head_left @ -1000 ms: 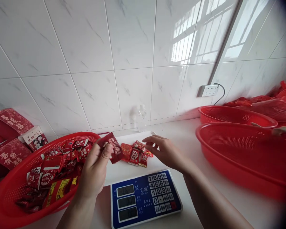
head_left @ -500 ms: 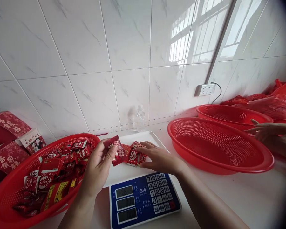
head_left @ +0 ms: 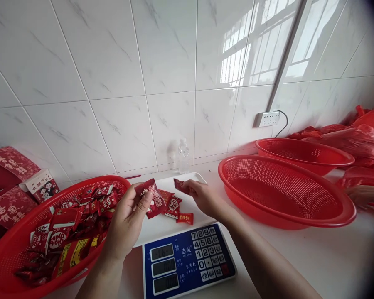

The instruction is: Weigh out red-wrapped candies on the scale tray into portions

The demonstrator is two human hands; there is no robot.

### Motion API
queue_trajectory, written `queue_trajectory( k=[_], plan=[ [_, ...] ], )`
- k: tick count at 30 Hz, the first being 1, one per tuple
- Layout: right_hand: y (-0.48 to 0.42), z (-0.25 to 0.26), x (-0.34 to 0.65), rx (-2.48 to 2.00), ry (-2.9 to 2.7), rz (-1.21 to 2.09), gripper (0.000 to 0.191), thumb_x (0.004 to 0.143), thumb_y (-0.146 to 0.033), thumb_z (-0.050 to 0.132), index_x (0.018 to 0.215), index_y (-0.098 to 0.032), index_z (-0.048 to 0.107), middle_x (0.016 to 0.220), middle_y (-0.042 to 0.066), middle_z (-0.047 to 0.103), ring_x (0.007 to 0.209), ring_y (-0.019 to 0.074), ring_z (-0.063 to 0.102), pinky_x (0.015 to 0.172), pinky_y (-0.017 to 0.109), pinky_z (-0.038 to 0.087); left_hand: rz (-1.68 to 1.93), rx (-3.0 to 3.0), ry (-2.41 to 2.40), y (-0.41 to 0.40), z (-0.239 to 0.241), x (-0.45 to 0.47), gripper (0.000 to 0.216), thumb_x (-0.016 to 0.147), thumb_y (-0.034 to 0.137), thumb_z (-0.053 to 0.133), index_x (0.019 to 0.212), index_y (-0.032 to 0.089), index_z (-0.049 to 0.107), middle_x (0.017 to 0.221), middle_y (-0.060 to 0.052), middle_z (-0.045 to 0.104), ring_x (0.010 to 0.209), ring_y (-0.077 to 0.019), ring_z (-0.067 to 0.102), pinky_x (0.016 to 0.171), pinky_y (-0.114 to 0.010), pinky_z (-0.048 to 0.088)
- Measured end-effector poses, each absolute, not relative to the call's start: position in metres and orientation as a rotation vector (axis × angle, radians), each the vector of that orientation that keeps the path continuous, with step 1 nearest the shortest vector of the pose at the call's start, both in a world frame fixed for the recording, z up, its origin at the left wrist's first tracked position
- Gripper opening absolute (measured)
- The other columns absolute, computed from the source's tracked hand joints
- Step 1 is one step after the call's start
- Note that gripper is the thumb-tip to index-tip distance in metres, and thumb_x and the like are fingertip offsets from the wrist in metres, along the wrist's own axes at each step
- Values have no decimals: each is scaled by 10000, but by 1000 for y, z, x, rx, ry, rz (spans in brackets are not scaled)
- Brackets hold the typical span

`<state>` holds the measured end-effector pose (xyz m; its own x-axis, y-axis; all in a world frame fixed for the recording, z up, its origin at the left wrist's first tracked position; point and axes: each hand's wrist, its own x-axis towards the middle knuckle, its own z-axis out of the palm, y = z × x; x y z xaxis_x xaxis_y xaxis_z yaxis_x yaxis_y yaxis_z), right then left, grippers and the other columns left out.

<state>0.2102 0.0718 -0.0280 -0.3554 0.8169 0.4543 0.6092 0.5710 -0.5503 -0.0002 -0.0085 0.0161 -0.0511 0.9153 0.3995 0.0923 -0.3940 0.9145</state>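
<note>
My left hand [head_left: 132, 214] is closed on a dark red candy packet [head_left: 153, 199], held over the left part of the scale's white tray [head_left: 149, 234]. Pinched in the fingers of my right hand [head_left: 202, 197] is a small red candy [head_left: 181, 185], above the tray's right half. Between my hands lie several red wrapped candies, among them one marked 520 [head_left: 173, 207] and a small flat red one [head_left: 185, 218]. The blue panel of the scale [head_left: 187, 261], with number keys and three displays, faces me.
A red basket [head_left: 6, 253] full of wrapped candies stands at left, beside red gift boxes [head_left: 11, 203]. Two red baskets [head_left: 277, 193] are at right, with a co-worker's hand [head_left: 366, 195] and red plastic bags [head_left: 358, 137] beyond. A clear bottle [head_left: 183, 155] stands by the wall.
My right hand has risen off the candies on the tray with a small red candy in its fingers. My left hand stays in place. The co-worker's hands have moved down and right.
</note>
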Motion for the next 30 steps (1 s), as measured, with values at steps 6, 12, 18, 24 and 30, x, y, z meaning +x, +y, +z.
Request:
queue_trajectory(
  k=[6, 12, 18, 24, 30],
  plan=[
    [71, 0, 259, -1436, -1753, -23, 297, 811, -123, 406, 976, -224, 631, 955, 80, 687, 822, 218, 615, 638, 313, 458, 1515, 1522, 1067, -8, 16, -3, 273, 864, 380, 570, 1095, 236, 580, 933, -18, 641, 867, -165, 597, 739, -251, 462],
    [73, 9, 318, -1895, -1578, -233, 378, 844, -223, 426, 1185, -202, 588, 1242, 152, 568, 1140, 393, 477, 771, 520, 470, 1524, 1480, 1040, -8, 16, -2, 295, 856, 374, 584, 1118, 239, 584, 1017, -30, 641, 907, -170, 599, 802, -271, 461],
    [66, -1, 270, -1515, -2051, 143, 531, 864, -391, 518, 1370, -260, 426, 1482, 113, 322, 1358, 306, 275, 1046, 507, 326, 1600, 1464, 1047, -7, 17, -3, 317, 840, 390, 600, 1114, 231, 592, 984, -36, 656, 908, -176, 602, 772, -260, 469],
    [51, -15, 199, -1121, -2650, 739, 827, 750, -602, 603, 1450, -339, 251, 1561, 79, 88, 1405, 335, -22, 1091, 581, 145, 1743, 1336, 1035, -14, 25, -10, 313, 795, 421, 645, 1035, 222, 615, 960, -31, 659, 904, -173, 600, 800, -275, 482],
    [64, -23, 172, -983, -2796, 615, 791, 834, -687, 362, 1481, -302, 118, 1564, 102, 7, 1397, 351, -74, 1068, 633, 47, 1769, 1294, 1005, -18, 31, -12, 349, 770, 454, 658, 1015, 210, 611, 913, -39, 654, 826, -172, 608, 673, -244, 492]
  ],
)
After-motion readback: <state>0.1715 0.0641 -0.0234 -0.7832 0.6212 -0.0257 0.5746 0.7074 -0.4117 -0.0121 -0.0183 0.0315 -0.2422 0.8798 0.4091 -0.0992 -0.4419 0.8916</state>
